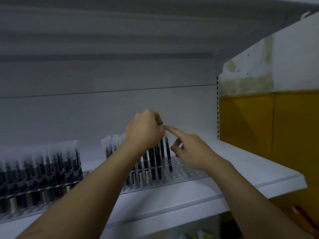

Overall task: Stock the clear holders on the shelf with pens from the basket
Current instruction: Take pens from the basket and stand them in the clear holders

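Presently the left hand is closed into a fist, fingers curled tight over the upper ends of a cluster of dark pens. The pens run straight down from beneath those fingers into the clear holder, where their lower ends sit in its slots. The actual contact between fingers and pen tops is hidden behind the back of the hand.

The right hand holds nothing. Its index finger is extended straight, and the tip touches the knuckles of the left hand. Its remaining fingers are loosely curled and the thumb is slightly apart from them. A single pen stands upright in the holder just beside the right thumb, below the extended index finger and apart from it. The unfilled slots of the holder lie directly under the right palm and wrist.

A second holder stands well to the outer side of the left forearm, densely filled with blurred dark pens. Both holders rest on the white shelf, which extends beyond the right hand toward a yellow panel
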Action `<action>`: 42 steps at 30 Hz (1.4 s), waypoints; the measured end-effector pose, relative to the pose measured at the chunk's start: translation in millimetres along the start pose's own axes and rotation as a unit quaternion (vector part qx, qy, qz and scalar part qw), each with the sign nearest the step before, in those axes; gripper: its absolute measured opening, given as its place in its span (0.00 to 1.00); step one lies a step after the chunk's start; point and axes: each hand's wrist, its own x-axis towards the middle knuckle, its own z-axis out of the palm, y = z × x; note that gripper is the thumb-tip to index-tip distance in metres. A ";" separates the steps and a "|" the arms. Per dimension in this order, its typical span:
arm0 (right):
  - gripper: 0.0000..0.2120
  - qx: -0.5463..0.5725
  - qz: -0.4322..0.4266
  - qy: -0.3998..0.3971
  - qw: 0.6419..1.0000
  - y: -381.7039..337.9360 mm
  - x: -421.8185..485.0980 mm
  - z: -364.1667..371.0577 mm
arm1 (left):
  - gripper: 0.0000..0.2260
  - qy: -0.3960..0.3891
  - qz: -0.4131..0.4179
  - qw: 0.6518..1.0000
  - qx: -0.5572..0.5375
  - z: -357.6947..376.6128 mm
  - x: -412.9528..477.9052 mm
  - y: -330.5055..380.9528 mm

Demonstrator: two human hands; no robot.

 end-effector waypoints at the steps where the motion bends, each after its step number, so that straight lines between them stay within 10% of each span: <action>1: 0.31 -0.002 0.001 0.000 1.000 0.1 -2.4 0.2 | 0.03 -0.003 -0.003 1.000 -0.007 -0.3 0.0 0.9; 23: 0.47 0.049 0.082 -0.017 0.995 -21.5 -36.5 3.0 | 0.14 0.004 0.040 0.995 0.092 2.4 -19.5 6.4; 42: 0.34 -0.019 0.034 0.022 0.999 -107.5 -133.3 8.8 | 0.14 0.046 0.126 0.989 0.057 -55.8 -177.2 -7.1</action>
